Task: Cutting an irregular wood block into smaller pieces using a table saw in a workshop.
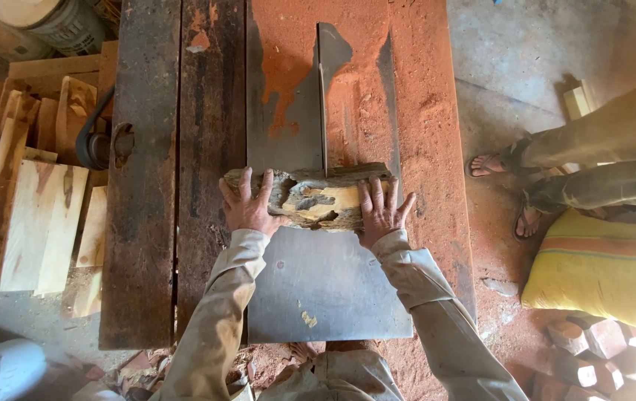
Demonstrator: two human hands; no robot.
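Log (310, 197): rough, weathered, pale at the core, lying crosswise on the steel plate (318, 282) at frame centre, its far side meeting the blade (322, 111), which runs toward 12 o'clock. Left hand (247, 204): palm down on the log's left end, fingers spread apart and laid flat over the top, pointing to 12 o'clock, thumb toward the log's middle; pressed on, not wrapped round. Right hand (381, 208): palm down on the log's right end, fingers slightly apart, likewise pointing to 12 o'clock, pressing flat on the wood. Both forearms: beige sleeves, rising from 6 o'clock and spreading a little outward to the wrists, elbows bent. Table (143, 186): dark worn planks at 9 o'clock of the plate. Sawdust (422, 111): reddish, thick over the table's right part, from 12 to 3 o'clock. Planks (28, 215): cut, pale, stacked beside the table at 9 o'clock. Sack (604, 267): yellow with a stripe, on the floor at 4 o'clock. Another person's feet (507, 163): in sandals, at 3 o'clock, well apart from the hands. Wood blocks (600, 356): small, reddish, heaped at 5 o'clock.
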